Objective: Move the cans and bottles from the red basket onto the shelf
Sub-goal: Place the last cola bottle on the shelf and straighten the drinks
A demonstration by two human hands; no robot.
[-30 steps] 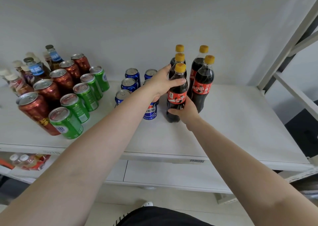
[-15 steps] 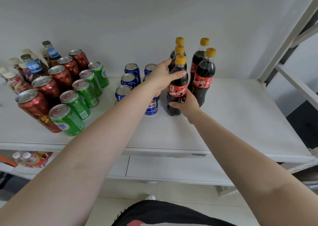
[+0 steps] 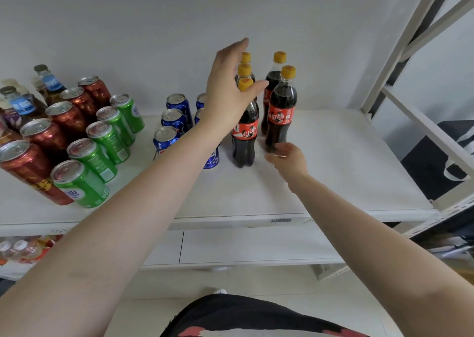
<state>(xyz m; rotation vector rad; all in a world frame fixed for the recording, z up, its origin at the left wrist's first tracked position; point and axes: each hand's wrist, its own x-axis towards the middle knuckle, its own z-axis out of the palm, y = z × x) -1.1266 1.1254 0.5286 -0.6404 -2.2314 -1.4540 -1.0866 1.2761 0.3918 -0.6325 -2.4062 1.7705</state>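
Observation:
Several cola bottles with yellow caps stand in two rows on the white shelf point(image 3: 333, 172). The nearest one, the front-left cola bottle point(image 3: 245, 136), stands upright on its own. My left hand point(image 3: 228, 88) hovers just left of its cap, fingers straight and spread, holding nothing. My right hand point(image 3: 288, 158) sits low on the shelf to the right of that bottle's base, near the foot of the front-right cola bottle point(image 3: 280, 113), fingers relaxed and empty. The red basket is out of view.
Blue cans point(image 3: 174, 117) stand left of the bottles, partly behind my left arm. Green cans point(image 3: 102, 142), red cans point(image 3: 41, 136) and glass bottles point(image 3: 23, 103) fill the shelf's left part. A slanted frame post point(image 3: 400, 44) bounds the right side. A lower shelf holds small bottles point(image 3: 15, 249).
Both hands have let go of the front-left cola bottle. My left hand rose and opened beside its cap; my right hand slid away to the right of its base.

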